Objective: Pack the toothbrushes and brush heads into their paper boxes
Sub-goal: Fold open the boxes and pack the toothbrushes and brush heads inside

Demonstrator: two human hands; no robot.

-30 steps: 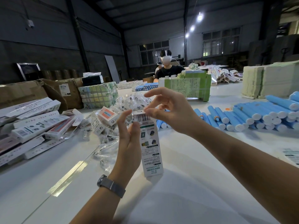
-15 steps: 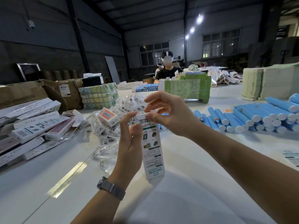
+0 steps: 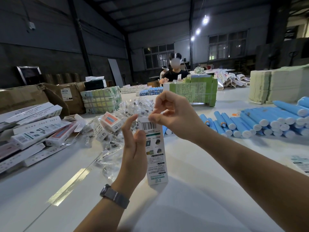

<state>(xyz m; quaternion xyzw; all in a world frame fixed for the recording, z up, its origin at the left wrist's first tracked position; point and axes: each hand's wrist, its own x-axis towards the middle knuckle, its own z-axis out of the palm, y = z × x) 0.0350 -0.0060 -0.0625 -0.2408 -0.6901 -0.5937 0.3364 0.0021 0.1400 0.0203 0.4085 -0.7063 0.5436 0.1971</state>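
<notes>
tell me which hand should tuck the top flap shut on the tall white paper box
Right. The right hand already pinches the top flap of the tall white paper box, while the left hand holds its side upright.

Both forearms are bare, no sleeves visible. The left hand [image 3: 133,153] carries no rings; its wrist bears a watch [image 3: 114,195] with a dark case and grey mesh-type band. The right hand [image 3: 173,114] and wrist carry nothing; no gloves on either.
</notes>
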